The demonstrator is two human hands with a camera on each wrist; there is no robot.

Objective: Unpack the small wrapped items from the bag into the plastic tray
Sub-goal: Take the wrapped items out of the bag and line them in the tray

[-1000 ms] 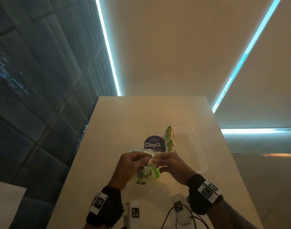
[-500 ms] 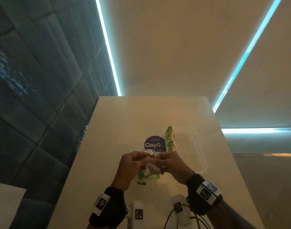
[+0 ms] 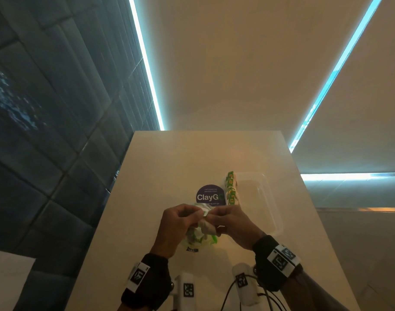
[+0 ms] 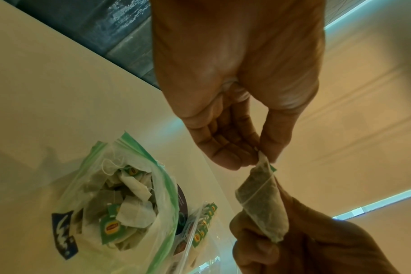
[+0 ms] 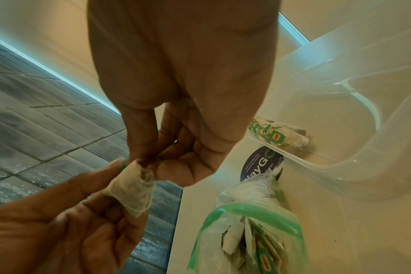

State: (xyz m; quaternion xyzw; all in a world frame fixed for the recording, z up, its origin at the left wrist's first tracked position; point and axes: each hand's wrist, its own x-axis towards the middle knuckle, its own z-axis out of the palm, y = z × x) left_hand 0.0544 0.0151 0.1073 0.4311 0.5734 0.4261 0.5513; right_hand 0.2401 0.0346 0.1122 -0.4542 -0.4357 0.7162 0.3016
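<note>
The tea bag (image 4: 262, 202) you are working on hangs in the air between your two hands, above the near middle of the table (image 3: 169, 167) and over the open zip bag (image 4: 120, 204). Your left hand (image 4: 237, 89) pinches its top corner, with a small green tag, between thumb and fingertips; your right hand (image 5: 188, 83) has its thumb and fingers closed on the same tea bag, though in the left wrist view that hand is dark and cut off by the frame edge, so you cannot see how each finger lies. From the head view the tea bag is mostly hidden behind your knuckles. The zip bag lies on the table beneath your hands, mouth open, green seal strip spread, with more tea bags and green-and-yellow tags jumbled inside; their count cannot be told. Just beyond it a round dark sticker (image 3: 210, 195) sits on the table, its lettering partly covered by the bag. To the right of the sticker stands the clear plastic tray (image 3: 270, 198), toward the right edge of the table, with a row of tea bags (image 3: 231, 188) lined along its left wall. The tray's near corner is hard to make out against the pale tabletop.
</note>
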